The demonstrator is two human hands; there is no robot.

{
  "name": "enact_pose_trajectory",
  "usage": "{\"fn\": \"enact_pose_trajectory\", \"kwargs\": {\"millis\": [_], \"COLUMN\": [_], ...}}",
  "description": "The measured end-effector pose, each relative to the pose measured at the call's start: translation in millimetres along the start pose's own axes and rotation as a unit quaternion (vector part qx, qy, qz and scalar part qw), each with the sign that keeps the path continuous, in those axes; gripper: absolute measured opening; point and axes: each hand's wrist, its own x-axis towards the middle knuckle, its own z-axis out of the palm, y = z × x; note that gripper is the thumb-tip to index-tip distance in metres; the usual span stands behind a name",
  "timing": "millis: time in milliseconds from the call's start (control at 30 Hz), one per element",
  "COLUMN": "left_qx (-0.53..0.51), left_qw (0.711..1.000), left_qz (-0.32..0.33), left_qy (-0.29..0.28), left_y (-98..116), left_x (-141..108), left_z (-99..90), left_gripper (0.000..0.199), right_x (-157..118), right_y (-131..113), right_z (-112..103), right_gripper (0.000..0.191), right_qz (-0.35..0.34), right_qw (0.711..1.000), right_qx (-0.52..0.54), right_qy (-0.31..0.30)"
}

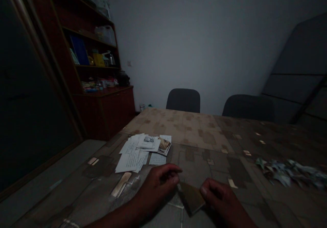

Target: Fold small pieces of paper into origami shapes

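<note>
A small brownish, flat, card-like piece is held low over the near part of the table, between both hands. My left hand touches its upper left corner with bent fingers, the index finger reaching out above. On the other side, my right hand pinches the right edge between thumb and curled fingers. Beyond my left hand lies a spread pile of printed white papers, with a brown picture card at its right side.
Crumpled pale scraps lie on the patterned table at the right. Two dark chairs stand at the far edge. A red-brown cabinet with shelves of household things is at the left.
</note>
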Motion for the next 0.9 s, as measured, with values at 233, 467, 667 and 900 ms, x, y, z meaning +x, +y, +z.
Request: {"fn": "enact_pose_trajectory", "kwargs": {"millis": [233, 467, 667, 900], "left_qx": [0.022, 0.088, 0.127, 0.005], "left_qw": [0.999, 0.981, 0.960, 0.996], "left_qz": [-0.002, 0.172, 0.245, 0.085], "left_qy": [-0.029, 0.028, -0.046, 0.004], "left_y": [-0.3, -5.8, -8.8, -12.0], "left_x": [-3.3, -4.8, -9.3, -5.6], "left_z": [8.1, 3.0, -1.9, 7.7], "left_gripper": [0.007, 0.015, 0.021, 0.018], "right_x": [-3.3, -1.8, -3.5, -2.3], "right_y": [-3.3, 4.0, 4.3, 7.6], "right_z": [3.1, 9.1, 15.5, 11.4], "right_gripper": [0.049, 0.054, 0.052, 0.035], "right_qz": [-0.009, 0.001, 0.028, -0.028], "right_qw": [1.000, 0.988, 0.981, 0.994], "right_qx": [-0.008, 0.155, 0.185, 0.096], "right_qy": [0.004, -0.027, -0.048, 0.053]}}
